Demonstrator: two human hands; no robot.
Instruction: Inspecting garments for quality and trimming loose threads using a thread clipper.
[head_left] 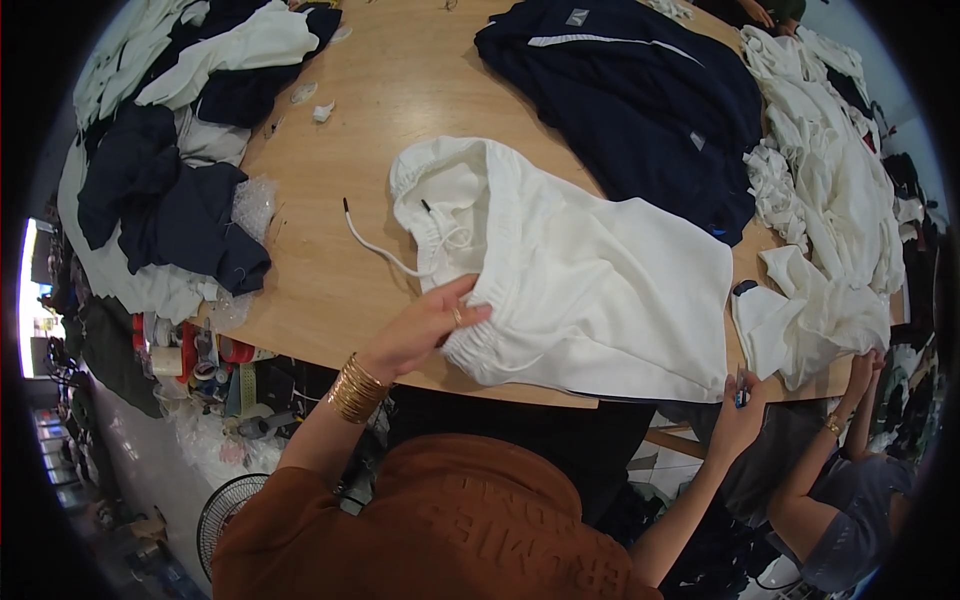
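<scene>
Head view: on a pale wooden table (330, 200), close to its near edge, a white garment (590, 280) laid out with its gathered waistband (500, 250) toward the left and its body spreading rightward in soft folds. At the near side of the waistband, left hand (425, 325) with thumb and fingers drawn together, pinching the gathered cloth; on that wrist, a stack of gold bracelets (358, 390). Out of the waistband, a white drawstring (375, 245) with dark tips, one end curving onto the wood. Just beside the near right corner of the garment, right hand (738, 425) with fingers curled around a small metal tool (741, 390), perhaps thread snips, too small here to be sure. Just beyond the garment, a navy garment (640, 110) with a white stripe. Along the left, a pile of navy and white clothes (165, 205), with bubble wrap (254, 205) beside it. On the right, a heap of white cloth (825, 170), and at its near end a co-worker's hands (868, 375). At lower left, below the tabletop, a round fan (225, 510).
</scene>
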